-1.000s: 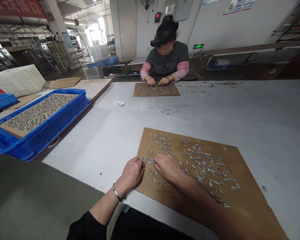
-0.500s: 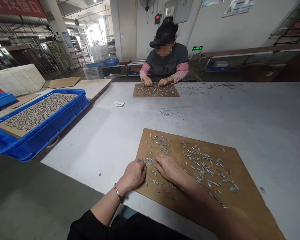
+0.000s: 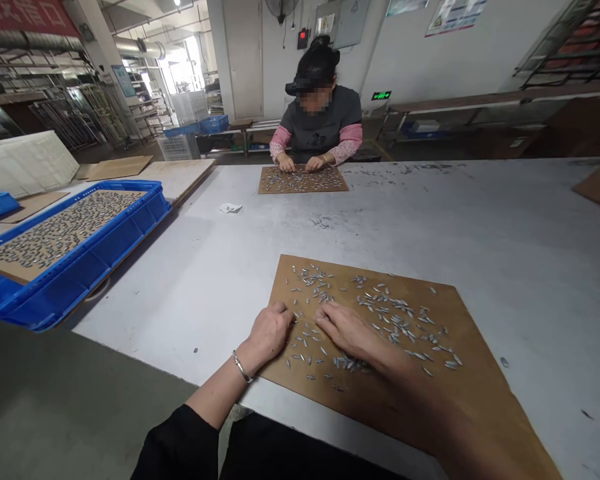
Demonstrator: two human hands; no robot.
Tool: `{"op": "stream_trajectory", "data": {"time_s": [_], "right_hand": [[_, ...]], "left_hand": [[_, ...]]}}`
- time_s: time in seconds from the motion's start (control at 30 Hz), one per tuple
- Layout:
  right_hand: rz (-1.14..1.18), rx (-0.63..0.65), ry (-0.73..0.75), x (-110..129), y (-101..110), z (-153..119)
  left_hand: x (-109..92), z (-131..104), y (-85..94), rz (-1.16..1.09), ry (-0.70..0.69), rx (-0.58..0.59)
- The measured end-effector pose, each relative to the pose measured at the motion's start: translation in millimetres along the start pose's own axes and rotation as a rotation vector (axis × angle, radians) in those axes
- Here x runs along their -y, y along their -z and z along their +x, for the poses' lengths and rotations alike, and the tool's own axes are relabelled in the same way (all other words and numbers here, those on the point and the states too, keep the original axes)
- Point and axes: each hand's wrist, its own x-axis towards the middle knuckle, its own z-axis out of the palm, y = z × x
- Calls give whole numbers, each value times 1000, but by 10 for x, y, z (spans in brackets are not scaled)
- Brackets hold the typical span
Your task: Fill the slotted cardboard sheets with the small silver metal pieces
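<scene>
A brown cardboard sheet (image 3: pixel 420 413) lies on the table before me, scattered with small silvery, leaf-shaped metal pieces (image 3: pixel 397 327). My left hand (image 3: pixel 271 330) rests at the sheet's left edge, its fingers curled down; whether a piece is in them is hidden. To its right, my right hand (image 3: pixel 347 328) is over the sheet with fingers bent and pressed together near some pieces. What those fingertips hold, if anything, cannot be made out. Loose pieces lie between and below the two hands, and a denser cluster sits just under my right wrist.
A blue tray (image 3: pixel 105 257) at the left holds cardboard covered with similar pieces. Across the white table (image 3: pixel 205 267), another person (image 3: pixel 320 120) works over a smaller cardboard sheet (image 3: pixel 305 190). A white scrap (image 3: pixel 231 208) and stray pieces lie on the tabletop.
The view has shifted slightly. My left hand has moved a little up along the sheet's edge, and my right hand's fingers have drawn in from a flatter reach.
</scene>
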Motion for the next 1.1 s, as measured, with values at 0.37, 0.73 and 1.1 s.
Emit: {"op": "stream_trajectory", "data": {"time_s": [0.37, 0.73, 1.1], "right_hand": [[-83, 86, -144, -33, -65, -258], [-271, 131, -103, 244, -63, -409], [-270, 33, -36, 406, -3, -211]], "left_hand": [[28, 64, -9, 124, -79, 20], [14, -96, 118, 117, -48, -13], [-84, -93, 216, 56, -78, 137]]}}
